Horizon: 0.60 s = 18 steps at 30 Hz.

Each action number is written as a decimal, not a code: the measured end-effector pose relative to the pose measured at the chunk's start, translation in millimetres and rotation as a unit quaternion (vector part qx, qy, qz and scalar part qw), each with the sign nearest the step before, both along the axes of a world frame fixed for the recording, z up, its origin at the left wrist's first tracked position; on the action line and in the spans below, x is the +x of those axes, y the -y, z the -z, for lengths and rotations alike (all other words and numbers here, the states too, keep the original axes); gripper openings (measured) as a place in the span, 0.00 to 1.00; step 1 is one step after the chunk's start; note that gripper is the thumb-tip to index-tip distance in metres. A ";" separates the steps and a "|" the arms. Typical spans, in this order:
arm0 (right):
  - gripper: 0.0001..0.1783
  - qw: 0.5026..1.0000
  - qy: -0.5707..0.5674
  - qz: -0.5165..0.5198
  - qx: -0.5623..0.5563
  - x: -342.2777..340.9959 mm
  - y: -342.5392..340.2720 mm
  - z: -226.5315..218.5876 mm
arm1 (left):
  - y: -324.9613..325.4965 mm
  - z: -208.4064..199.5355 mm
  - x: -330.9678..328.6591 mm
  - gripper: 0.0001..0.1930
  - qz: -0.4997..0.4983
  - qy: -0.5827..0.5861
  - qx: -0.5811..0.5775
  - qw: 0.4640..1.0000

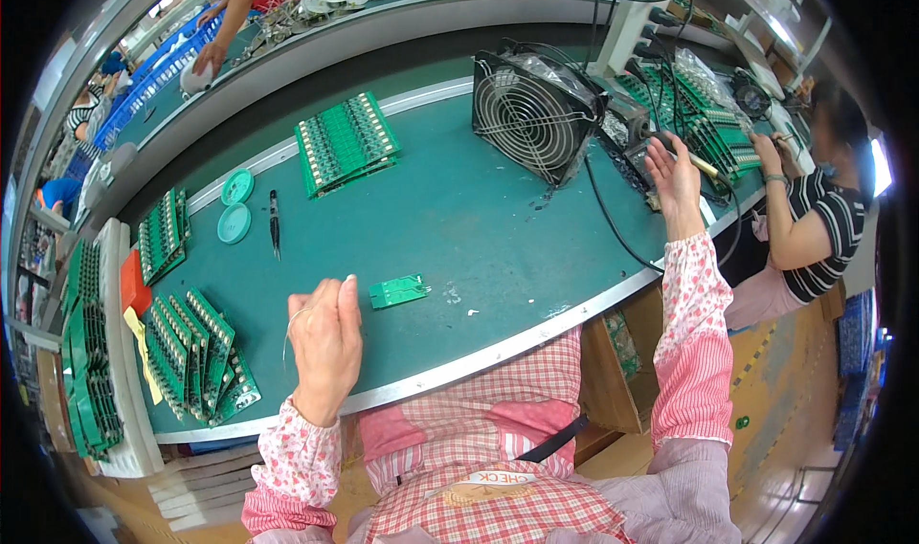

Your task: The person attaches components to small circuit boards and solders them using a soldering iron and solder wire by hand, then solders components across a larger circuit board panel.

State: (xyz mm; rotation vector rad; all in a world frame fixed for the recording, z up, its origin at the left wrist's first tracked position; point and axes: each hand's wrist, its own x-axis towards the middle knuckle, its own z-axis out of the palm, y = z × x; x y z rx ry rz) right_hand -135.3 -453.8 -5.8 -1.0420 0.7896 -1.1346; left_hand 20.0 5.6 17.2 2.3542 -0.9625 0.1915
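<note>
Our left hand (325,345) clenches wire (285,337) near a board (399,291); our right hand (678,188) meets the iron (706,166), grip we cannot tell.

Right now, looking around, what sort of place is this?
Probably an electronics factory or workshop: there are stacks of green circuit boards, what looks like a soldering iron by the right hand, and a co-worker beside more boards.

On the table (498,233), a black fan (522,113) with a circular wire guard stands near the far edge, and black tweezers (275,221) lie beside two round turquoise dishes (234,224) along that edge's left half.
</note>
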 end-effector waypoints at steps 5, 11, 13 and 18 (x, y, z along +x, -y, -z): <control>0.16 0.986 0.066 -0.080 0.131 -7.0 -7.7 10.3 | 12.1 1.5 7.2 0.16 0.132 -0.027 -0.017 0.991; 0.13 0.903 -0.247 -0.206 -0.285 -16.9 -195.7 -9.7 | 13.6 14.0 15.0 0.14 0.188 -0.030 0.000 0.982; 0.11 0.806 -0.274 -0.231 -0.472 -9.3 -230.0 2.0 | 16.6 16.4 19.8 0.13 0.195 -0.013 0.001 0.981; 0.11 0.708 -0.283 -0.236 -0.602 4.9 -257.5 5.6 | 19.4 15.4 20.0 0.11 0.211 -0.006 -0.014 0.977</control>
